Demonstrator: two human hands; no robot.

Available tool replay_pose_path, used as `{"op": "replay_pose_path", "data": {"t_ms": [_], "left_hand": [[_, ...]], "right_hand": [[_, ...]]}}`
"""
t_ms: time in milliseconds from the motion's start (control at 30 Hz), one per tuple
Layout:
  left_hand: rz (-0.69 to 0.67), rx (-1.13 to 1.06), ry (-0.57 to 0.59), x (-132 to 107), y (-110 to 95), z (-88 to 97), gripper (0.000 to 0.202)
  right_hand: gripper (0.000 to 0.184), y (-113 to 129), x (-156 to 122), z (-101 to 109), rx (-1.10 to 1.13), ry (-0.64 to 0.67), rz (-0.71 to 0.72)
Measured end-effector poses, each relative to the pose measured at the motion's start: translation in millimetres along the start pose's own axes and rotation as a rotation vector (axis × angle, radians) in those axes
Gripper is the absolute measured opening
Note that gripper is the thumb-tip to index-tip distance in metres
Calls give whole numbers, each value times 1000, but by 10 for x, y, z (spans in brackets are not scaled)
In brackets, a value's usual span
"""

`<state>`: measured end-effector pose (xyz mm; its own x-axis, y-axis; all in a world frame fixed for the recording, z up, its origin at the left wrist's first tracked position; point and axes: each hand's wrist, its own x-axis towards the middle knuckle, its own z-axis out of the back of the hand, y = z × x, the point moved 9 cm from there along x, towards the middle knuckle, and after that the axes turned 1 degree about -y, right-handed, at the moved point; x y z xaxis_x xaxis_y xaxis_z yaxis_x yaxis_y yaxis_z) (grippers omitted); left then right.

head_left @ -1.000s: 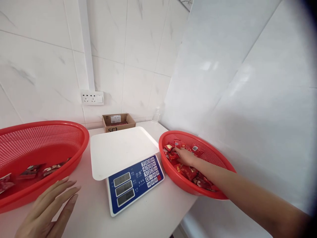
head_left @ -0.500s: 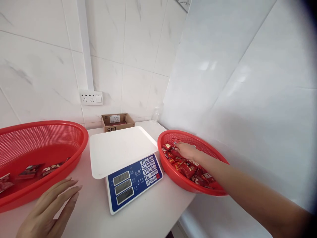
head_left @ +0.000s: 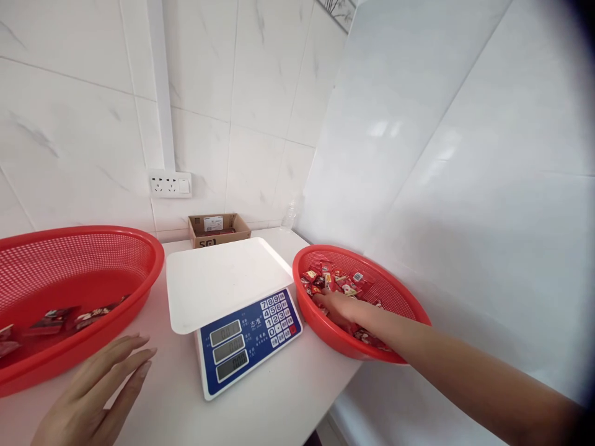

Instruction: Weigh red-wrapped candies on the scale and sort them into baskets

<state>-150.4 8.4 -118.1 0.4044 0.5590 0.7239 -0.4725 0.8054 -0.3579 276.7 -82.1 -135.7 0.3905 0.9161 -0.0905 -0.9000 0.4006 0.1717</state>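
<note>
My right hand (head_left: 338, 308) reaches into the red basket (head_left: 395, 279) on the right and rests among several small red wrapped packets (head_left: 335, 280); its fingers curl down into the pile and their tips are hidden. My left hand (head_left: 95, 391) lies flat on the white counter with fingers stretched out, just in front of the large red basket (head_left: 93, 244) on the left, which holds a few dark red packets (head_left: 60, 317). Between the baskets stands a digital scale (head_left: 248, 341) with a bare white weighing tray (head_left: 223, 279).
A small open cardboard box (head_left: 216, 228) sits against the tiled back wall behind the scale. A wall socket (head_left: 170, 184) is above it. A clear plastic bottle (head_left: 290, 215) stands in the corner. The counter edge (head_left: 344, 387) drops off at the front right, beside a white side wall.
My right hand has drawn back from the far packets toward the near side of the right basket. The left hand has stayed almost still.
</note>
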Motion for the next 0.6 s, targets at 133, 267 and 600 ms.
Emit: {"op": "replay_pose_path", "data": {"t_ms": [133,267,600], "left_hand": [[-14,-16,-43,0,19,24,51],[9,-29,-71,15,45,46,48],[-5,-23,-110,28,-6,96,49]], "right_hand": [[33,-26,-73,81,179,-19,-117],[21,23,48,324,183,-31,-53],[20,-108,167,1023,83,-227,-32]]}}
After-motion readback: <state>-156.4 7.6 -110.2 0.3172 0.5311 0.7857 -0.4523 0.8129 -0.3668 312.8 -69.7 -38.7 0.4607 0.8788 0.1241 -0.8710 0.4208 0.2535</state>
